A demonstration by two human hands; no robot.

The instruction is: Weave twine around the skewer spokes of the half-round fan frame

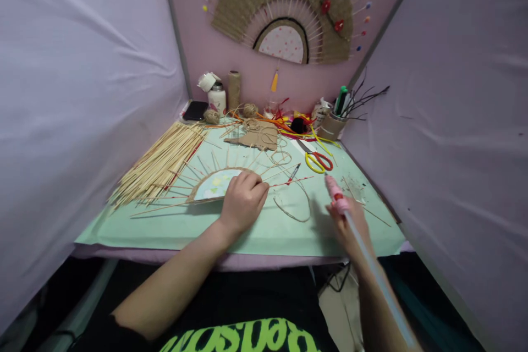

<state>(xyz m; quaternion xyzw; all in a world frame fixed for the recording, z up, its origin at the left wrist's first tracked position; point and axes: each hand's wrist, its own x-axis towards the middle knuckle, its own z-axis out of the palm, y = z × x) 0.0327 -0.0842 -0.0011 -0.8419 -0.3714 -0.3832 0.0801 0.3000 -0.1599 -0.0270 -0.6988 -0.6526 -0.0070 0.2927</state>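
Note:
My left hand (pixel 245 198) is closed on the right end of a half-round fan base (pixel 212 184), which has a pale blue patterned face, a brown rim and thin sticks fanning outward. Some of the sticks have red marks. Wrapped in my right hand (pixel 350 225) is a pink glue gun (pixel 336 193), its nozzle pointing up and away over the table, with a long translucent glue stick trailing from its back. A gap separates the gun from the fan base. Between my hands lies a loop of twine (pixel 295 219) on the green tabletop (pixel 264 242).
Bundled sticks (pixel 160 162) lie at the left. Scissors (pixel 315 160) and a small craft knife (pixel 293 174) lie beyond my hands. Cardboard (pixel 259 135), a jar (pixel 216 100) and a pen holder (pixel 332 125) are at the back. A large decorated fan (pixel 239 11) hangs on the wall.

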